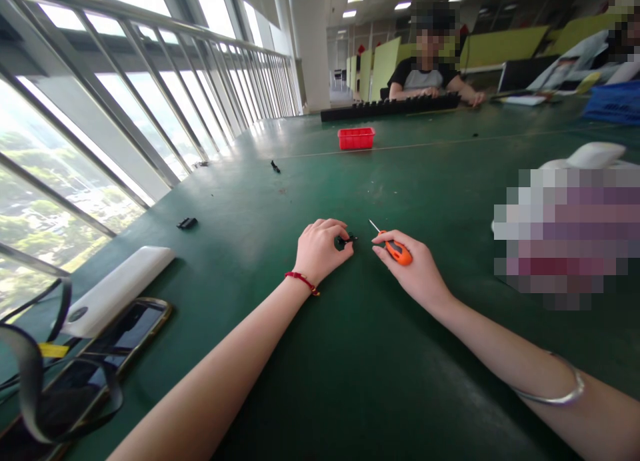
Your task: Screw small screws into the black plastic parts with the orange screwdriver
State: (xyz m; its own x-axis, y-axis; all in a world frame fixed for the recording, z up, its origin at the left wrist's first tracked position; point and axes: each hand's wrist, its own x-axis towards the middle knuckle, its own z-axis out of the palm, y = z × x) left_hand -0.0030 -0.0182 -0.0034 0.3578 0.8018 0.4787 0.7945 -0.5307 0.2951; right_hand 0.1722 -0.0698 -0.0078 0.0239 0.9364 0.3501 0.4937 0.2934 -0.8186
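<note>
No lettering, number or brand can be read. Left of the left grip (323, 251) and nearer the viewer, a long white case (123, 289) bears a dark round mark (77, 314), too small to make out; farther from that grip, a yellow tag (53, 350) shows no legible print.

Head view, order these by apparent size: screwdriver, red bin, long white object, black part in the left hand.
Long white object
Red bin and screwdriver: too alike to rank, the bin farther away
Black part, partly hidden by the left hand
</note>
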